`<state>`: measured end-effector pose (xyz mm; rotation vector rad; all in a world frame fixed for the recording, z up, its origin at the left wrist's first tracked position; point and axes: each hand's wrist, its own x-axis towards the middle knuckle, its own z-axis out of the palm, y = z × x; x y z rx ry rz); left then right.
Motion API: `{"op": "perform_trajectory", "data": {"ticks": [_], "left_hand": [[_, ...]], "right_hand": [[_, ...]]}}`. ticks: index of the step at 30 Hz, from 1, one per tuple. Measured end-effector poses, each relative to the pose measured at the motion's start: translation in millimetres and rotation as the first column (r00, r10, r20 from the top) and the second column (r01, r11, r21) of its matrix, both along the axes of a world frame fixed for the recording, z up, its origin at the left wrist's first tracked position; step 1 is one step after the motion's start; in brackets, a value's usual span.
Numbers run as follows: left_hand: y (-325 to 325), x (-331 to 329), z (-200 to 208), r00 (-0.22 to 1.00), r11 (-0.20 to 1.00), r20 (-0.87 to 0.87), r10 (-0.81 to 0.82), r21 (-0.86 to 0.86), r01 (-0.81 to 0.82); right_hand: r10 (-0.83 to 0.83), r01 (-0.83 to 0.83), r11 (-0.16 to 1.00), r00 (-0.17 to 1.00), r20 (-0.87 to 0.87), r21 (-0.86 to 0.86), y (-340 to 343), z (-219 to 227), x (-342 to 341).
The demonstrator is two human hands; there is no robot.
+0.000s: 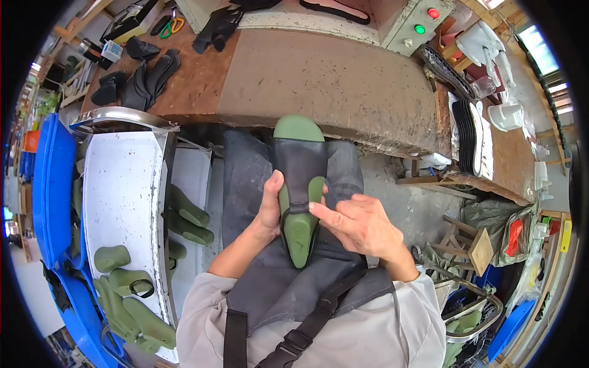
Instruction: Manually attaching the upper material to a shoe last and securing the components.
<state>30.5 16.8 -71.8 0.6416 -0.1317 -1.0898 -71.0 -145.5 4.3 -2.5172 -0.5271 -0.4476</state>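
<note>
Over my lap, a green shoe last (299,240) lies lengthwise with its rounded toe pointing away from me. A black shoe upper (299,162) is stretched over it, and its narrow strap crosses the last near the middle. My left hand (268,208) is wrapped round the last from the left, thumb along its side; the other fingers are mostly hidden beneath. From the right, my right hand (362,226) has one outstretched digit pressing on the strap's end, while its other fingers are curled in.
A brown workbench (325,80) runs ahead, with black upper pieces (150,80) at its left. More green lasts (147,322) lie on a white tray (123,202) beside blue bins (54,184). Black insoles (467,138) are stacked at right; a wooden stool (469,248) stands below.
</note>
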Motion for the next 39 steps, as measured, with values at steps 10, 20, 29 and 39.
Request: {"op": "perform_trajectory", "data": {"ticks": [10,20,29,39], "left_hand": [[-6.7,22.0,21.5,0.987,0.994,-0.155,0.036,-0.098,-0.051],[-11.2,20.6,52.8,0.976,0.979,0.105,0.192,-0.085,-0.183],[-20.0,1.4,102.5,0.757,0.77,0.33,0.564,-0.543,-0.336],[-17.5,21.2,120.3,0.751,0.814,0.428,0.502,-0.528,-0.243]], "right_hand": [[-0.1,0.063,0.994,0.863,0.494,0.092,12.1,-27.7,11.4],[0.01,-0.069,0.957,0.979,0.205,0.281,17.6,-42.8,-9.4],[-0.037,-0.146,0.624,0.976,0.216,0.767,19.3,-67.6,-26.4],[0.051,-0.027,0.557,0.999,-0.002,0.83,22.0,-71.6,-20.2]]}}
